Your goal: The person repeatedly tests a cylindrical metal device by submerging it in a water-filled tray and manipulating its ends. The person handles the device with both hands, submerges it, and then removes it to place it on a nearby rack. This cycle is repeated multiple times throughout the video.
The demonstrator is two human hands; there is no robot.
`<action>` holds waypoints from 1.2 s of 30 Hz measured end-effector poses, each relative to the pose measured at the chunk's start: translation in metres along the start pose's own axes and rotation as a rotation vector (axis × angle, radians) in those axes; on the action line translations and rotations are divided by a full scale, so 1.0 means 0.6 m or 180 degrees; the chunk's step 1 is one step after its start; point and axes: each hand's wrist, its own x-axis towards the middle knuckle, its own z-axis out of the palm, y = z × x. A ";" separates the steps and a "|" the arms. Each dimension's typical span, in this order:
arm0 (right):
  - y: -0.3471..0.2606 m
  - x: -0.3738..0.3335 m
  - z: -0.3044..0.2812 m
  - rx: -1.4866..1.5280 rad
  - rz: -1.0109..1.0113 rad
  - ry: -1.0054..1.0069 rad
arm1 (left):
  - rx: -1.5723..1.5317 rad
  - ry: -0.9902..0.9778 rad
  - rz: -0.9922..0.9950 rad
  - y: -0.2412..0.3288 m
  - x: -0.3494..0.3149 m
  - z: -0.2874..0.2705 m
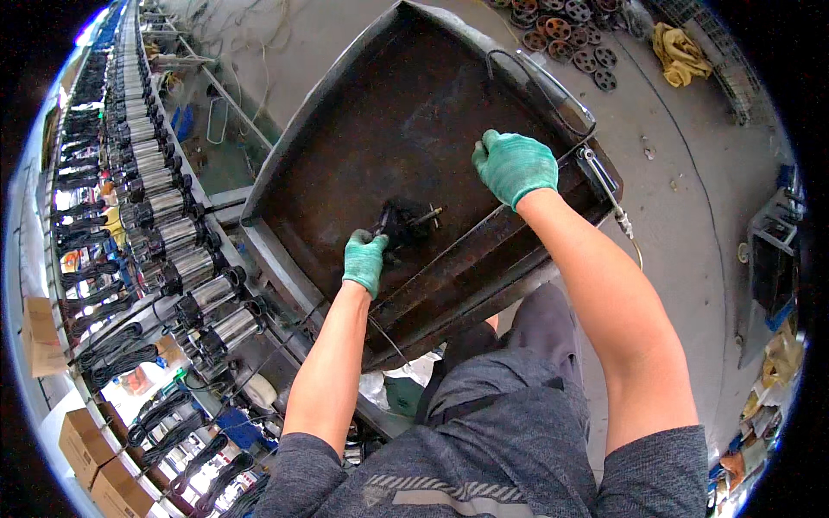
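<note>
My left hand (366, 262), in a green glove, is closed on the near-left side of a black part (399, 223) with a thin brass-coloured tip pointing right. The part is over the dark floor of a metal tray (389, 112); whether it touches the floor, I cannot tell. My right hand (518, 166), gloved in green too, is curled shut above the right part of the tray. Whatever is in its fingers, if anything, is hidden. Just right of it, a silver air blow gun (598, 171) with a hose lies at the tray's rim.
On the left runs a long conveyor rack (207, 203) with rows of silver motor-like cylinders and coiled black cables (164, 414). Cardboard boxes (86, 440) stand beyond it. Black and rusty wheels (570, 34) and yellow cloth (680, 53) lie at the far right, with a cable across the floor.
</note>
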 end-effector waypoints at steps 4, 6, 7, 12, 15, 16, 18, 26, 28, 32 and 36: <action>-0.006 0.000 -0.015 0.0001 0.0056 -0.0167 | -0.0023 0.0013 -0.0040 -0.006 -0.015 -0.002; -0.007 0.000 -0.015 -0.0008 0.0056 -0.0172 | -0.0040 0.0018 -0.0017 -0.003 -0.021 -0.003; -0.004 0.001 -0.008 -0.0023 0.0038 -0.0109 | -0.0016 0.0030 0.0006 -0.002 -0.026 -0.004; -0.004 0.000 -0.006 -0.0045 0.0037 -0.0054 | 0.0195 0.0118 0.0157 0.009 -0.043 -0.003; -0.002 0.002 -0.003 -0.0049 0.0027 -0.0025 | 0.0217 0.0154 0.0214 0.005 -0.049 -0.005; -0.002 0.001 -0.003 -0.0057 -0.0001 -0.0002 | 0.0156 0.0175 0.0270 -0.002 -0.049 -0.005; -0.003 -0.001 -0.003 -0.0073 -0.0031 0.0046 | 0.0328 0.0246 0.0469 -0.003 -0.058 -0.010; -0.020 -0.014 -0.036 -0.0165 0.0048 -0.0217 | -0.0486 0.0164 0.0625 0.073 -0.178 -0.090; -0.014 -0.016 -0.032 -0.0047 -0.0108 -0.0075 | -0.0363 0.0406 0.0706 0.100 -0.228 -0.117; 0.013 -0.023 0.010 0.1307 -0.0633 0.0506 | -0.0140 0.0811 0.1138 0.113 -0.298 -0.162; -0.147 -0.212 -0.080 0.2375 -0.1924 -0.0457 | 0.0267 0.1298 0.1723 0.103 -0.370 -0.182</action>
